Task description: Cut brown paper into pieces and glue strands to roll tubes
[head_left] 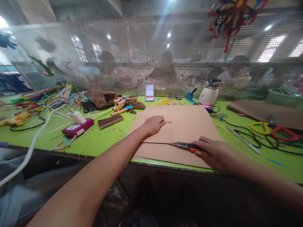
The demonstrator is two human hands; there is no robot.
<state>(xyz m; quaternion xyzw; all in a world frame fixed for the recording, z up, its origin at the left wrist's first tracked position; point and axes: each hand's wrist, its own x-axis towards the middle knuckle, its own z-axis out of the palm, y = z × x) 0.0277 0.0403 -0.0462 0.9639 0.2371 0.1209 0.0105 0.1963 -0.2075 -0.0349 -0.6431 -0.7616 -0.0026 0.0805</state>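
A large sheet of brown kraft paper (pixel 187 123) lies on the green table, its near edge close to the table's front. My left hand (pixel 154 125) rests on the paper with fingers curled and pressed together. A small brownish strip (pixel 168 122) shows at its fingertips; whether the hand grips it is hidden. My right hand (pixel 210 151) is closed around a utility knife (pixel 183 145), dark with a red part, its pointed tip facing left on the paper. From that tip a dark slit runs left, ending under my left forearm.
Left are a purple power strip (pixel 78 127) with a white plug, brown rolls (pixel 120 108) and coloured pipe cleaners (pixel 35 96). A phone (pixel 150 92) stands at the back. Right are a white kettle (pixel 208 94), black cables, a pen (pixel 243 140) and red-handled scissors (pixel 284 133).
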